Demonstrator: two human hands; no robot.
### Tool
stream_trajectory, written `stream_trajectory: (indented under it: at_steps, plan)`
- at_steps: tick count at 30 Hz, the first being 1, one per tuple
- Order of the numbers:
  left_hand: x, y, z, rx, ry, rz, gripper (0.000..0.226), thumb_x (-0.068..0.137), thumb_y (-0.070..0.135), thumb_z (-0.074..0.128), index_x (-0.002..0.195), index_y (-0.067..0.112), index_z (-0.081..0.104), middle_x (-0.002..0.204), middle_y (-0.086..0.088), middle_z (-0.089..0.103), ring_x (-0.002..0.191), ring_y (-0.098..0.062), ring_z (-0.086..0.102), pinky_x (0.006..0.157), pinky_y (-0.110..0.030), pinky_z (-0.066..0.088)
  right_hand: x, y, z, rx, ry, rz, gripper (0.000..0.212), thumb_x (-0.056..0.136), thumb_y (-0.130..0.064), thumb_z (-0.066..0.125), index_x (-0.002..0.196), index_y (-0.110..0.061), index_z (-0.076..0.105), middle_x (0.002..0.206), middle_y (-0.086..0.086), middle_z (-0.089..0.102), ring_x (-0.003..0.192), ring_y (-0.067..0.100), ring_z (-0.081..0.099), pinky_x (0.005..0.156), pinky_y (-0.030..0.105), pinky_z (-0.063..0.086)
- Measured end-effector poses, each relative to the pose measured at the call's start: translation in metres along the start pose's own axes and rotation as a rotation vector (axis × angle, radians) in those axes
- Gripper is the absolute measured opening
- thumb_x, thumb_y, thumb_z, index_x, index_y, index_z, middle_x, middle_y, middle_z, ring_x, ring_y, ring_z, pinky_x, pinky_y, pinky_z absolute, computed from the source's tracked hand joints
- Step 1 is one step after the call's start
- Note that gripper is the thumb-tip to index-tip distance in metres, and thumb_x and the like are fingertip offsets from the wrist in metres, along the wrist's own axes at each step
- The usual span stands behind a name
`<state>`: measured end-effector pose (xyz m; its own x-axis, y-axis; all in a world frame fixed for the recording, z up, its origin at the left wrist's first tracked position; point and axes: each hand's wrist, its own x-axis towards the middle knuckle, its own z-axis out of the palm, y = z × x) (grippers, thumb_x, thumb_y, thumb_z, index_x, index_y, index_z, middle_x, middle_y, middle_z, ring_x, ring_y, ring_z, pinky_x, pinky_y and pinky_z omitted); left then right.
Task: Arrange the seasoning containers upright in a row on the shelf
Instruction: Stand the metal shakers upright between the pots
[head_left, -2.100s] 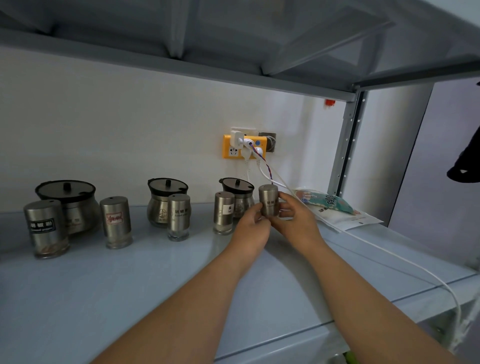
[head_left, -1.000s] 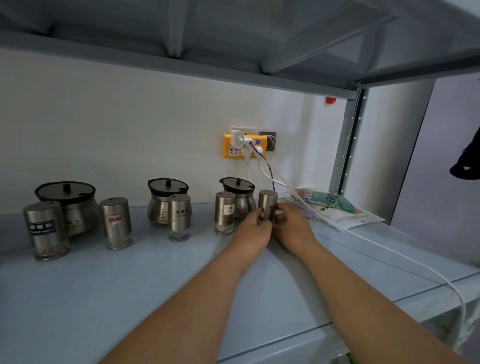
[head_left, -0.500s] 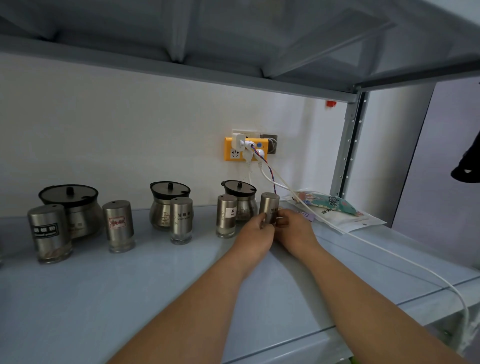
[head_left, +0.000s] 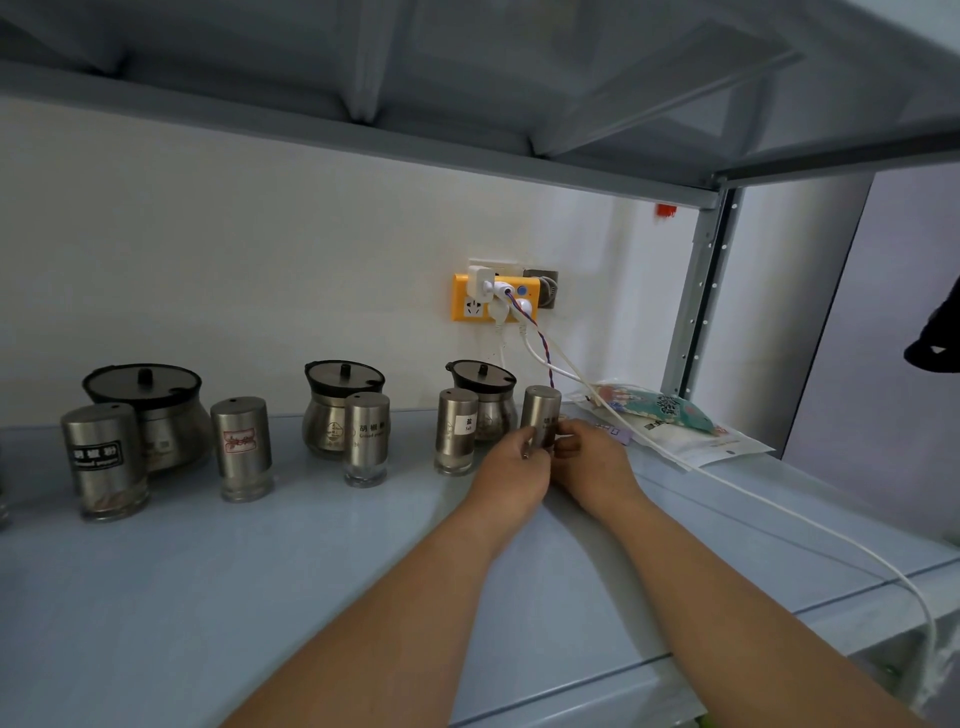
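A steel seasoning shaker (head_left: 541, 413) stands upright at the right end of a row on the pale blue shelf (head_left: 260, 597). My left hand (head_left: 514, 462) and my right hand (head_left: 592, 462) both grip its lower part, hiding its base. To its left stand three more steel shakers (head_left: 455, 431), (head_left: 367, 439), (head_left: 242, 447) and a wider one (head_left: 104, 460), all upright. Behind them sit three round steel jars with black lids (head_left: 480, 400), (head_left: 332, 405), (head_left: 150, 410).
A yellow socket adapter (head_left: 493, 301) on the wall holds several plugs. White cables (head_left: 779, 509) run from it across the shelf's right part and over its front edge. Flat packets (head_left: 670, 421) lie at the back right beside the rack's upright post (head_left: 696, 291).
The shaker in my hands was held raised, then came down onto the shelf beside the row. Both hands stayed on it and slid lower.
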<state>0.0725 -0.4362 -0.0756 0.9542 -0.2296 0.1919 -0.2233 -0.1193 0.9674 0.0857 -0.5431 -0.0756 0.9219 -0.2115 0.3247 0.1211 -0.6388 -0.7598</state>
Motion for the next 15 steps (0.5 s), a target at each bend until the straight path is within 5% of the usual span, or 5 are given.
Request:
stream_trajectory:
  at_steps: [6,10,15]
  plan:
    - [-0.007,0.005,-0.001,-0.005,0.076,-0.039,0.039,0.093,0.008,0.041,0.13,0.013,0.052,0.112,0.0,0.057,0.106,-0.016,0.054,0.088,-0.021,0.038,-0.003,0.003,-0.002,0.052,0.089,0.072,0.041,0.073,-0.013,0.072,0.112,-0.015,0.056,0.092,0.011,0.062,0.086,0.024,0.06,0.076,0.029,0.048]
    - [-0.015,0.008,0.002,-0.033,0.124,-0.078,0.024,0.089,0.01,0.047,0.104,0.022,0.061,0.11,-0.016,0.067,0.108,-0.033,0.061,0.095,-0.041,0.049,-0.009,0.0,-0.004,0.001,0.132,-0.001,0.029,0.073,-0.011,0.073,0.097,-0.012,0.057,0.078,0.008,0.059,0.074,0.021,0.055,0.063,0.025,0.04]
    - [-0.041,0.022,-0.001,0.017,0.209,-0.127,0.024,0.091,0.015,0.046,0.108,0.016,0.062,0.106,-0.003,0.065,0.104,-0.023,0.061,0.084,-0.026,0.046,-0.016,-0.004,-0.005,-0.084,0.175,-0.191,0.014,0.08,-0.005,0.064,0.069,-0.011,0.058,0.06,0.0,0.057,0.059,0.014,0.052,0.06,0.026,0.039]
